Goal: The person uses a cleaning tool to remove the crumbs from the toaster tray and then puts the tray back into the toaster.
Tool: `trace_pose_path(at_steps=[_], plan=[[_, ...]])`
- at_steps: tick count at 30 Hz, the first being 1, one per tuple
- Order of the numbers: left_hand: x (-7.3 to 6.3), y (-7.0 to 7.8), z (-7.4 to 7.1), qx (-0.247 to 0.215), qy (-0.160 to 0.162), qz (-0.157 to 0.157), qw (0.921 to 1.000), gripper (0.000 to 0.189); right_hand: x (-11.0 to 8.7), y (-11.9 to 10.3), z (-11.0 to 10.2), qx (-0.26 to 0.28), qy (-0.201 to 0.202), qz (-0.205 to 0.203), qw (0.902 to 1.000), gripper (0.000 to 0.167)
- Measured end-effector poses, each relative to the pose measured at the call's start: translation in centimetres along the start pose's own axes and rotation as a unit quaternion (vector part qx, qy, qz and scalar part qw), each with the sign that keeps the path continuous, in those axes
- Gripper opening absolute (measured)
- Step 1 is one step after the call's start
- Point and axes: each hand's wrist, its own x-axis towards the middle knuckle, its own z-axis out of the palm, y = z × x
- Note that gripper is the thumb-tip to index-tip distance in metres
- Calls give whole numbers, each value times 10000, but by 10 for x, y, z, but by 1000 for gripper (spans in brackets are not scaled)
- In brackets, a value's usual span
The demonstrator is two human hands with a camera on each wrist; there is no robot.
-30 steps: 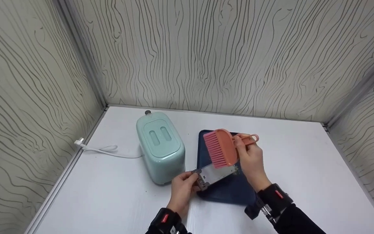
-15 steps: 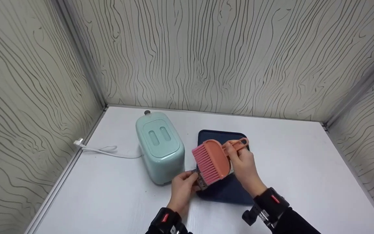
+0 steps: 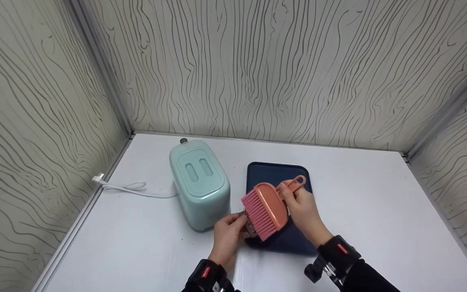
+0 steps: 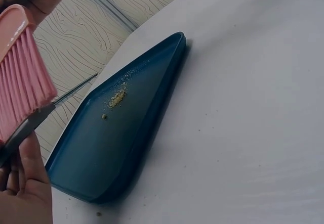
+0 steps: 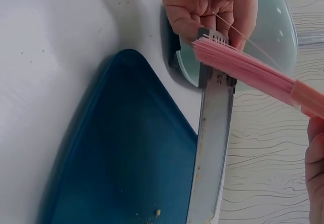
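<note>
My left hand [image 3: 226, 238] pinches the grey end of a toaster crumb tray [image 5: 216, 128], a flat metal strip held tilted above a dark blue tray [image 3: 276, 170]. With my right hand [image 3: 305, 211] I grip the handle of an orange brush [image 3: 273, 205]. Its pink bristles [image 5: 228, 59] press on the strip's grey end, close to my left fingers. In the right wrist view, bits of crumb cling along the strip's edge. A small heap of yellowish crumbs [image 4: 117, 97] lies in the blue tray. The brush hides most of the strip in the head view.
A mint green toaster [image 3: 201, 178], its lid on top, stands left of the blue tray. Its white cord and plug [image 3: 99, 177] lie farther left. Specks of crumb dot the white table [image 3: 148, 251]. Patterned panels [image 3: 258, 73] wall the back and sides.
My right hand has brought the brush down and left from above the strip's middle onto its grey end. The left hand has kept its place and its hold on the crumb tray.
</note>
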Motion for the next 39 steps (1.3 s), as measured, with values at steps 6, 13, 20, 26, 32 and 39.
trace_pose_path(at_steps=[6, 13, 20, 26, 32, 39], plan=[[-1, 1, 0, 16, 43, 9, 10000, 29, 3, 8, -7, -224, -79, 158, 9996, 23], [-1, 1, 1, 25, 96, 21, 9999, 28, 6, 17, -16, -449, 48, 34, 9990, 23], [1, 0, -1, 158, 186, 57, 9997, 27, 9, 25, -24, -885, 149, -265, 9956, 23], [1, 1, -1, 271, 251, 48, 9993, 26, 12, 30, -30, -1254, 396, -445, 9903, 22], [1, 2, -2, 348, 247, 106, 9990, 26, 15, 36, -39, -1374, 583, -360, 9881, 23], [4, 0, -2, 348, 198, 89, 9992, 27, 16, 43, -49, -1735, 826, -680, 9790, 20]])
